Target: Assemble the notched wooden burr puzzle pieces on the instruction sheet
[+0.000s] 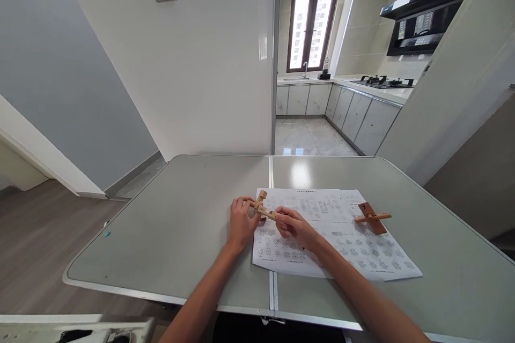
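Bare hands bring wood to wood at a grey folding table (181,225), clock positions reckoned from the point between the hands with 12 straight ahead. The left hand (242,222), at 9 o'clock, pinches a crossed cluster of wooden puzzle pieces (261,207) between thumb and fingertips; the right hand (295,225), at 3, has its fingers drawn together on the near end of the cluster's pale bar. The work looks partway along: pieces in the cluster cross one another, though how firmly they are joined cannot be told. At 3 o'clock, well apart, a reddish-brown wooden plate (377,225) lies crossed by a wooden rod (384,216), apparently a separate assembly.

Beneath both, a printed diagram sheet (350,257) spreads from 1 to 5 o'clock, its lower edge near the table's front rim. The most room for moving lies from 8 to 11 o'clock, out to the left rim, where a blue scrap (107,234) sits; at 6, the tabletop narrows to a strip.
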`<state>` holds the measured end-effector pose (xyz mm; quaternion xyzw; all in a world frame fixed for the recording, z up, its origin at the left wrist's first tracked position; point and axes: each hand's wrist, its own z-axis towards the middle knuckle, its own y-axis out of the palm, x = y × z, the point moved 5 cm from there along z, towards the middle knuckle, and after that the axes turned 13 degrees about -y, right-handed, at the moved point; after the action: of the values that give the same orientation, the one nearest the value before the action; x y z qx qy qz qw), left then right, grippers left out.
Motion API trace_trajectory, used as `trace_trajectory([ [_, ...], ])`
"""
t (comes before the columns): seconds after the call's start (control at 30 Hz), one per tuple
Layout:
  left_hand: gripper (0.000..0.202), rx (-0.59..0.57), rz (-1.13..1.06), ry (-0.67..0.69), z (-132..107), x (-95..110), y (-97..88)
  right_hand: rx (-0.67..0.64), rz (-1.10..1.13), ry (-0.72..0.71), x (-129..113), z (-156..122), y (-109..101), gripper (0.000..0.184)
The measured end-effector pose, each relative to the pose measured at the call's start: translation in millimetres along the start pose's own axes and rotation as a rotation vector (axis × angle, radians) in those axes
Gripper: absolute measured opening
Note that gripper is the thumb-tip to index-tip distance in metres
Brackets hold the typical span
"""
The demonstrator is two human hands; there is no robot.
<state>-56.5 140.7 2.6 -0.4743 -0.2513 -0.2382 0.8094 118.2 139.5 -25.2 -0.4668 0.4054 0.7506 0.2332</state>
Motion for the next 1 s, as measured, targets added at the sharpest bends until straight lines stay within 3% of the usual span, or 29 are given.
trace_trajectory([
  [0.17, 0.021, 0.142, 0.104, -0.078, 3, -2, -10.1, 0.197, -0.259, -0.106, -3, 3, -13, 0.04],
  [0.33, 0.025, 0.167, 0.235, -0.119, 5, -6, -16.6, 0.383, -0.77, -0.165, -3, -1, -25, 0.038],
  [0.47, 0.027, 0.151, 0.325, -0.119, 3, -10, -18.4, 0.359, -1.092, -0.176, -1, -4, -24, 0.028],
  [0.6, 0.031, 0.093, 0.347, -0.045, 1, -9, -13.5, 0.34, -1.273, -0.171, 0, -5, -21, 0.022],
  [1.0, 0.027, 0.001, 0.277, 0.073, -3, -5, -4.8, 0.262, -1.413, -0.154, 5, -4, -20, 0.022],
])
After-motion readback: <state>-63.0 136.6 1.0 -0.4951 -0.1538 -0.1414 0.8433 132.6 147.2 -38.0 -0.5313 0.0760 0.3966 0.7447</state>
